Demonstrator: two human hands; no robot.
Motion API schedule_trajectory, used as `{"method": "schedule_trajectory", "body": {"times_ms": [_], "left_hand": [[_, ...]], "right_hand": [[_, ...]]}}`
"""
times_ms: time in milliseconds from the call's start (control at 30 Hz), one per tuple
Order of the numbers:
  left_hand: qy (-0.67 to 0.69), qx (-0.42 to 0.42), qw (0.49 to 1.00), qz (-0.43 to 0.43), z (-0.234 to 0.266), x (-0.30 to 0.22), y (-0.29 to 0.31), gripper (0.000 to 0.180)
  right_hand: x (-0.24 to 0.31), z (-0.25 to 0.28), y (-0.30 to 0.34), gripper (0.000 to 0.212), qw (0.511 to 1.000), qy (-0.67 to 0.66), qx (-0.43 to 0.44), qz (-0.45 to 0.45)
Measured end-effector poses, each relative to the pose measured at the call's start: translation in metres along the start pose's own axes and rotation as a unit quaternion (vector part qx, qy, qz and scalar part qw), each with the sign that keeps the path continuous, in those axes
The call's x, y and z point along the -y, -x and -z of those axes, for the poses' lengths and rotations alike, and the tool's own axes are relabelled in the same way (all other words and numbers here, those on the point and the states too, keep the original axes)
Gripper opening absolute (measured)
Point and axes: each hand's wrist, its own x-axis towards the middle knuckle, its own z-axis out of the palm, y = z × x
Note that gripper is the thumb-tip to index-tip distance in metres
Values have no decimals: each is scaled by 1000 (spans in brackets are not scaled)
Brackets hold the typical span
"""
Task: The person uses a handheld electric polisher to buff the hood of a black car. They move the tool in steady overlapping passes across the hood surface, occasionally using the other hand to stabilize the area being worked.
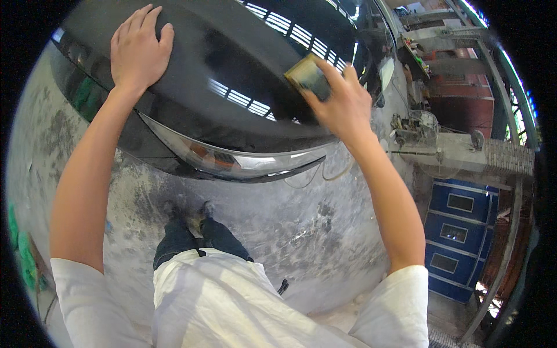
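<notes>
The glossy black hood (223,61) of a car stretches across the upper part of the view, with window light mirrored in it. Flat on its left side rests my left hand (139,55), fingers stretched out, holding nothing. My right hand (342,98), slightly blurred, grips a small yellow-edged block (310,76) over the right part of the hood. It looks like a sponge or sanding block; its underside is hidden. Below the hood's near edge is the long clear headlight (232,159). A dull, greyish patch of the hood lies between my hands.
I stand on a stained grey concrete floor (313,232). A thin hose or cable (339,174) lies near the headlight's right end. To the right are a blue door with small windows (458,232), a dusty machine (420,127) and a cluttered shelf (415,58).
</notes>
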Motion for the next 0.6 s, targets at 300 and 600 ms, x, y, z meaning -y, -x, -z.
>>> {"method": "schedule_trajectory", "body": {"times_ms": [300,600], "left_hand": [[-3,1,999,38,4,-19,-1,51],[-40,25,999,-9,-8,10,-4,54]], "right_hand": [[-23,5,96,59,996,-58,10,-66],[16,9,27,62,988,-121,94,16]]}}
